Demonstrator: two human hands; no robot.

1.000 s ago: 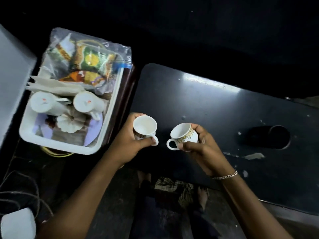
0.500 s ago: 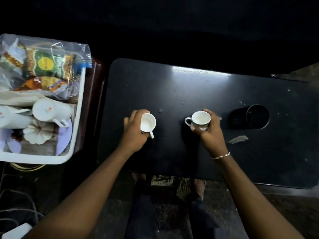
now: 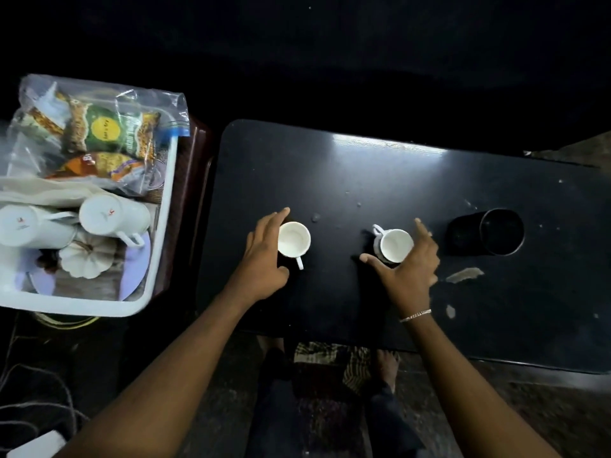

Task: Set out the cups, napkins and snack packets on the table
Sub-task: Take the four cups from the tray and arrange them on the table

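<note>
Single head view, no second view to overlap. Looks steeply down and forward from above table [image 3: 330, 180], close range. Forearms enter from bottom edge; bin [image 3: 158, 226] at left edge, floor below near table edge.

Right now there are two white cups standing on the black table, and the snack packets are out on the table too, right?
Not quite. The two white cups do stand on the black table, but the head view shows the snack packets in their clear bag inside the white tub beside it.
</note>
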